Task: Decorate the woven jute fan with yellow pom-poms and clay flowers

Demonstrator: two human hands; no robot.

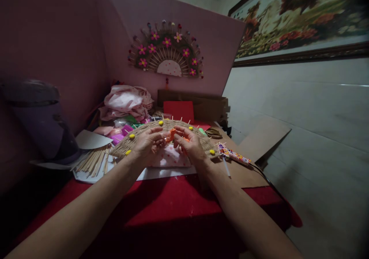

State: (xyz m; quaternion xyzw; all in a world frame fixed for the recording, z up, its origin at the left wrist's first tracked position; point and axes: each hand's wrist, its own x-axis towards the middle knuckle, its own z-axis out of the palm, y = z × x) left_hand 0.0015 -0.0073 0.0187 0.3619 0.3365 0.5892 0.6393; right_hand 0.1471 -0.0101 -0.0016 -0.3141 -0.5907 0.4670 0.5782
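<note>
Between my two hands is a small piece of orange clay [171, 135], pinched by the fingers of both. My left hand [149, 140] closes on its left side, where something clear, perhaps plastic wrap, shows. My right hand [188, 140] grips it from the right, with more orange at its fingers. Behind and below them lies a fan-shaped piece wound with brown cord [144, 133], sticks poking from its upper edge. Yellow discs [132, 136] sit along the cord. The fan's pink spotted lower part [170, 157] shows beneath my hands.
Wooden sticks [93, 161] and a purple container [43, 128] stand left. A patterned glue gun [235, 155] with a cable lies right on cardboard [250, 179]. Pink cloth [127, 99] and red card [178, 111] are behind. A finished fan [166, 51] hangs on the pink panel.
</note>
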